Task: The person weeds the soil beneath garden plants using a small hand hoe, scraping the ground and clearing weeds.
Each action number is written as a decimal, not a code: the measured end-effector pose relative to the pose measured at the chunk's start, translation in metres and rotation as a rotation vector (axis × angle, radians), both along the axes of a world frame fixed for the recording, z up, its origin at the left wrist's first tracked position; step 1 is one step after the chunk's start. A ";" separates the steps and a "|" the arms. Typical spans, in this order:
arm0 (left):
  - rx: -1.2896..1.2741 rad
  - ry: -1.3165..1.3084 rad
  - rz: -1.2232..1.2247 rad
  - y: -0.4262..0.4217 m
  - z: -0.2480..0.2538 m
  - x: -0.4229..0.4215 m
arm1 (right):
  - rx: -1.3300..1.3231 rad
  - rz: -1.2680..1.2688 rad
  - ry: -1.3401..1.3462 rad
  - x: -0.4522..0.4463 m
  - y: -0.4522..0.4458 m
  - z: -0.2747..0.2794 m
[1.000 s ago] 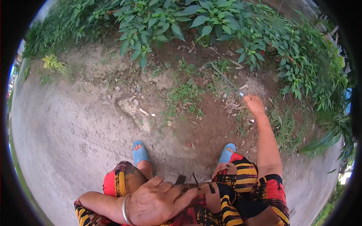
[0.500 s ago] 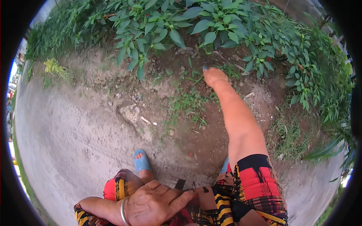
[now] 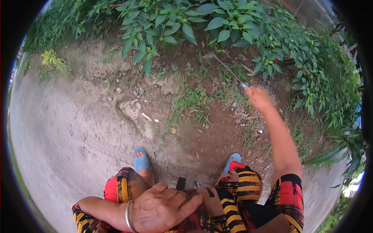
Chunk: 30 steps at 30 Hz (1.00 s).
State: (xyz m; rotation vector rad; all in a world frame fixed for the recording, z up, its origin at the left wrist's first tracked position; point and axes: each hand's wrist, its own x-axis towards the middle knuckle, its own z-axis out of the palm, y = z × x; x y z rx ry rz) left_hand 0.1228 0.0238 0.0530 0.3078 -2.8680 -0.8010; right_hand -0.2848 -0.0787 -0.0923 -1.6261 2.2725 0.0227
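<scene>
My right hand [image 3: 259,99] is stretched out to the right over the soil, closed on the handle of a thin-shafted hand hoe [image 3: 229,69]. Its shaft slants up and left, and the small blade is at the ground under the leaves; the blade's exact shape is blurred. Low green weeds [image 3: 193,104] grow in the dirt left of that hand. My left hand [image 3: 161,207], with a bangle [image 3: 128,216] at the wrist, lies palm down on the patterned clothing in my lap. Its fingers are loosely extended, holding nothing visible.
Leafy pepper-like plants [image 3: 229,21] with a few red spots line the far side. A paved path [image 3: 58,128] runs along the left. My blue slippers [image 3: 142,160] stand on the dirt. Small stones and dry scraps [image 3: 146,116] lie about. A yellowish plant [image 3: 53,59] grows at far left.
My right hand has drawn back toward the right and nearer to me, so the hoe's shaft and blade now show. The left hand stays on my lap. The view has shifted slightly.
</scene>
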 end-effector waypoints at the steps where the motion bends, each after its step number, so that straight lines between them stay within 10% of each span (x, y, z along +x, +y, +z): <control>1: -0.006 0.003 -0.014 0.001 0.000 -0.001 | -0.020 0.001 0.006 0.010 -0.019 -0.004; 7: -0.016 -0.009 -0.051 0.002 0.005 -0.010 | 0.063 -0.217 -0.044 0.062 -0.090 -0.036; 16: 0.017 0.004 -0.019 0.004 0.002 0.001 | -0.011 -0.165 0.104 -0.064 0.055 -0.028; 30: 0.013 0.021 -0.048 0.026 0.002 -0.009 | -0.041 -0.260 0.093 -0.028 0.087 -0.059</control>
